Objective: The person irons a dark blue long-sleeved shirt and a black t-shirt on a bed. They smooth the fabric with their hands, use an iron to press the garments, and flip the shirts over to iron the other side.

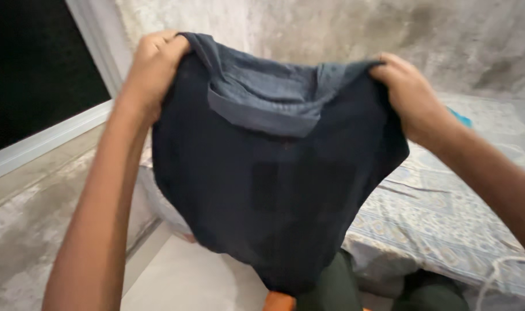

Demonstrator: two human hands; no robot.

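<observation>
A dark navy garment [274, 190] with a lighter blue-grey collar band [262, 109] hangs in front of me, held up in the air. My left hand [150, 75] grips its upper left corner. My right hand [409, 95] grips the upper right corner. The cloth is stretched between the two hands and sags below them, hiding most of what lies behind.
A bed with a pale patterned sheet [441, 219] lies to the right and below. A rough grey concrete wall [331, 29] stands behind. A dark window with a white frame [49, 135] is at the left. My legs in dark green trousers [331, 288] show at the bottom.
</observation>
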